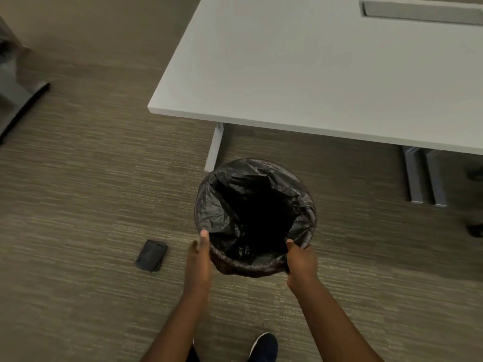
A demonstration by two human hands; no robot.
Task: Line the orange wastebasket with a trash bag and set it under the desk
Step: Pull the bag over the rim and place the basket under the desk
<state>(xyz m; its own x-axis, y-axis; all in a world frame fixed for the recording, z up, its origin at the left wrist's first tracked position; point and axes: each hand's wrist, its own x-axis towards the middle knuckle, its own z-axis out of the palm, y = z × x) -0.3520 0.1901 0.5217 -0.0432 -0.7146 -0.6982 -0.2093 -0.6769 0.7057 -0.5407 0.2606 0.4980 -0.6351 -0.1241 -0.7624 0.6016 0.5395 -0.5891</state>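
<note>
The wastebasket (pixel 251 269) is below the desk's front edge in the view, its outside almost wholly covered by a black trash bag (pixel 222 202) that lines the inside and folds over the rim. My left hand (pixel 200 257) grips the near left side of the rim, thumb on top. My right hand (pixel 300 259) grips the near right side the same way. The basket is in front of the white desk (pixel 300 74), close to its white leg (pixel 215 147). Whether it rests on the carpet or hangs in my hands I cannot tell.
A folded pack of black bags (pixel 151 256) lies on the carpet left of the basket. Grey feet of furniture (pixel 424 176) stand under the desk at right. A dark-edged grey base (pixel 23 105) sits far left. My shoe (pixel 264 347) is at the bottom.
</note>
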